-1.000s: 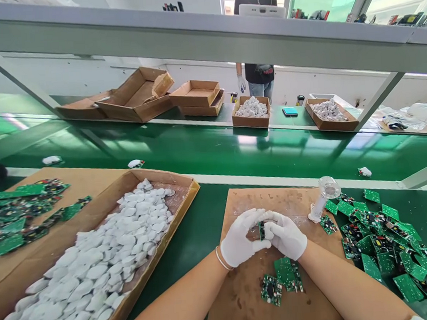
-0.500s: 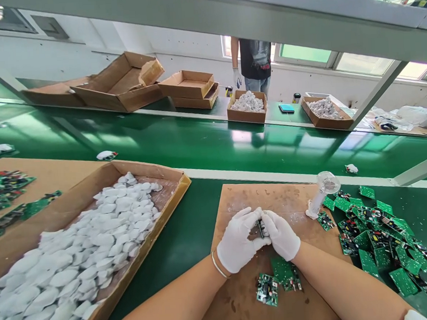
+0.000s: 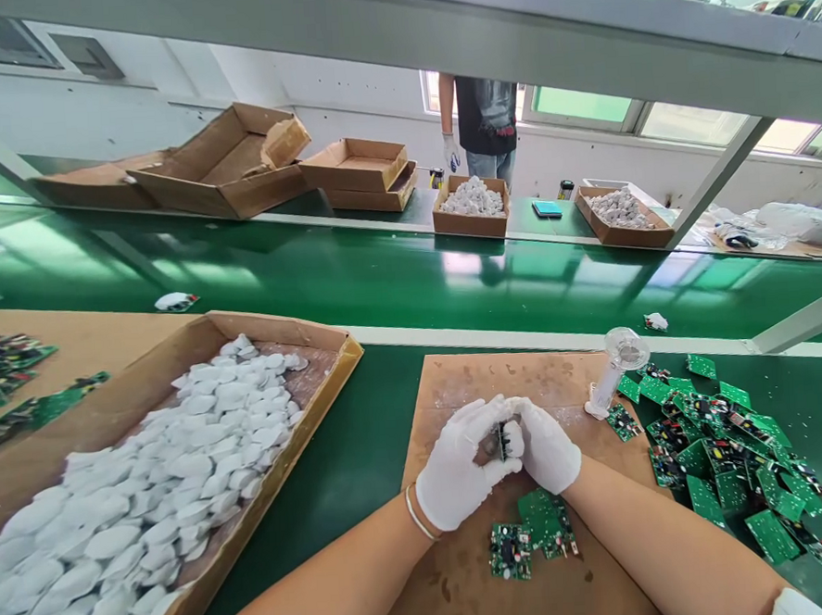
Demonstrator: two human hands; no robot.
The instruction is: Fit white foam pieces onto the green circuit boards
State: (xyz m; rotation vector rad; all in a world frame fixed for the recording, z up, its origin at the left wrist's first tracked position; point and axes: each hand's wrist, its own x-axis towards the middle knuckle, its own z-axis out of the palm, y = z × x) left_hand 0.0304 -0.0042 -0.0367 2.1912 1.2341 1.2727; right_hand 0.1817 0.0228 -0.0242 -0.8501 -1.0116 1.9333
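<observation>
Both of my hands wear white gloves and meet above a brown cardboard sheet (image 3: 433, 557). My left hand (image 3: 455, 467) grips a small circuit board (image 3: 502, 441) between thumb and fingers, with the board on edge. A white lump (image 3: 513, 439) sits against the board's right side. My right hand (image 3: 551, 449) is curled round that lump and presses it to the board; its fingertips are partly hidden. Below my hands, two loose green circuit boards lie on the cardboard, one component side up (image 3: 510, 552) and one showing its green back (image 3: 544, 517).
A large cardboard tray (image 3: 326, 401) of white putty-like pieces stands at the left. At the right are a clear plastic stand (image 3: 607, 379) and a pile of circuit boards (image 3: 733, 455). Beyond runs a green conveyor belt (image 3: 382, 281) carrying white-topped boards. A person (image 3: 487, 122) stands behind it.
My right hand has shifted slightly around the board, and more of the white lump shows. White-topped boards on the belt have moved left.
</observation>
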